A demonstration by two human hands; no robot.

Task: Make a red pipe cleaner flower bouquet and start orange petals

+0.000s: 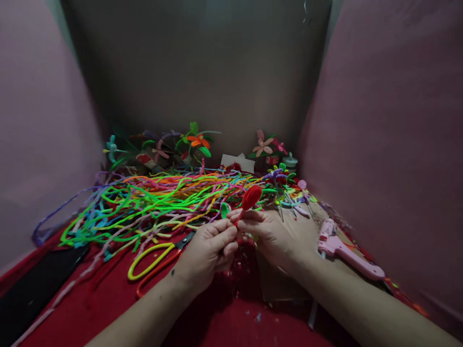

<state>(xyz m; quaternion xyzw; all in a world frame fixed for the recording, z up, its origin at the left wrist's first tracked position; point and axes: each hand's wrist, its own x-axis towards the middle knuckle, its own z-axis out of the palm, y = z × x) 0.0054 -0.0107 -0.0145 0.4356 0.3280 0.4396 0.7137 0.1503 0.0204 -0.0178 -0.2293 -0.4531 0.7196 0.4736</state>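
My left hand [210,248] and my right hand [269,231] meet at the middle of the red cloth [108,308], both pinching the stem of a red pipe-cleaner flower bud [251,196] that sticks up and to the right. A small green leaf loop [224,210] pokes up just above my left fingers. Both hands have their fingers closed on the stem. Yellow-and-red handled scissors [155,260] lie just left of my left hand.
A big heap of coloured pipe cleaners [155,202] covers the cloth behind the hands. Finished pipe-cleaner flowers [197,140] stand at the back. A pink glue gun [343,250] lies right of my right wrist on brown cardboard [278,284]. Pink walls close both sides.
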